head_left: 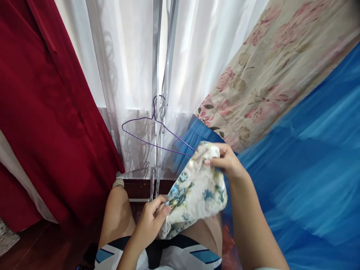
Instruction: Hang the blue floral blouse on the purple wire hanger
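Observation:
A small white lace garment (197, 191) with a blue flower print hangs between my two hands above my knees. My left hand (152, 221) pinches its lower left edge. My right hand (227, 161) grips its upper edge, fingers curled over the cloth. A purple wire hanger (157, 133) hangs just behind the garment on a thin metal rack (156, 93), its right tip close to my right hand.
A dark red curtain (50, 112) hangs at the left and a sheer white curtain (126, 67) behind the rack. A blue net (309, 168) and a pink floral sheet (275, 67) fill the right side. Dark wooden floor (36, 247) lies below.

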The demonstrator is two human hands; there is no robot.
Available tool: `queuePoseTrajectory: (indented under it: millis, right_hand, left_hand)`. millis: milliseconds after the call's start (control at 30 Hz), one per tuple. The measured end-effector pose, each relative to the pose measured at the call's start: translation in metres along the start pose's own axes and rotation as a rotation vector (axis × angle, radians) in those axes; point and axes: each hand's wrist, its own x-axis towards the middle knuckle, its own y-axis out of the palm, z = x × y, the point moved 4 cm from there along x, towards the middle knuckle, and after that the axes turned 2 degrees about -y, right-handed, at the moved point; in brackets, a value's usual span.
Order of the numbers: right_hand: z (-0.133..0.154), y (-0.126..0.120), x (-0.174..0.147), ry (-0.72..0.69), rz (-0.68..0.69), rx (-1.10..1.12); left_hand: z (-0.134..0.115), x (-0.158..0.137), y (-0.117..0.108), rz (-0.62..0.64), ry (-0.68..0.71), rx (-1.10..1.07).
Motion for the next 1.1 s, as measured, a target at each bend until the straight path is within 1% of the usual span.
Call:
queuePoseTrajectory:
  millis: [67,133,233,300,400,500,567,667,733,767,833,900,967,1033,1100]
  right_hand:
    - [0.010,-0.008,0.040,-0.051,-0.041,-0.003]
    - [0.010,-0.002,0.081,-0.076,-0.038,0.049]
    - [-0.003,0.026,0.128,-0.070,0.025,0.138]
    - [-0.014,0.046,0.144,-0.037,0.111,0.162]
    - [-0.025,0.067,0.148,-0.002,0.226,0.199]
    - [-0.028,0.071,0.142,0.052,0.289,0.226]
    - [-0.026,0.070,0.139,0.092,0.326,0.207]
    - [-0.017,0.067,0.137,0.086,0.340,0.200]
    - [-0.010,0.066,0.137,0.072,0.331,0.203]
    - [-0.007,0.067,0.136,0.072,0.333,0.200]
    - [-0.002,0.069,0.133,0.075,0.345,0.190]
    - [0.002,0.070,0.130,0.068,0.348,0.185]
    - [0.005,0.069,0.128,0.068,0.345,0.181]
    - [0.005,0.069,0.127,0.093,0.350,0.187]
    - [0.002,0.069,0.128,0.152,0.362,0.209]
  left_hand:
    - [-0.018,0.008,-0.005,-0.021,0.104,0.127]
    - [-0.038,0.016,-0.013,-0.039,0.185,0.167]
    - [-0.058,0.029,-0.032,-0.133,0.217,0.141]
    - [-0.060,0.035,-0.047,-0.198,0.200,0.122]
    - [-0.049,0.039,-0.074,-0.243,0.154,0.102]
    - [-0.028,0.041,-0.104,-0.196,0.127,0.117]
    - [-0.014,0.044,-0.125,-0.149,0.125,0.219]
    - [0.001,0.056,-0.162,-0.113,0.135,0.418]
    - [0.002,0.070,-0.189,-0.102,0.157,0.563]
    - [-0.001,0.080,-0.203,-0.101,0.170,0.656]
    - [-0.016,0.103,-0.231,-0.110,0.198,0.872]
    - [-0.041,0.132,-0.259,-0.159,0.213,0.949]
    - [-0.075,0.161,-0.279,-0.219,0.250,0.976]
    - [-0.112,0.189,-0.286,-0.272,0.303,0.990]
    - [-0.144,0.213,-0.276,-0.293,0.359,0.936]
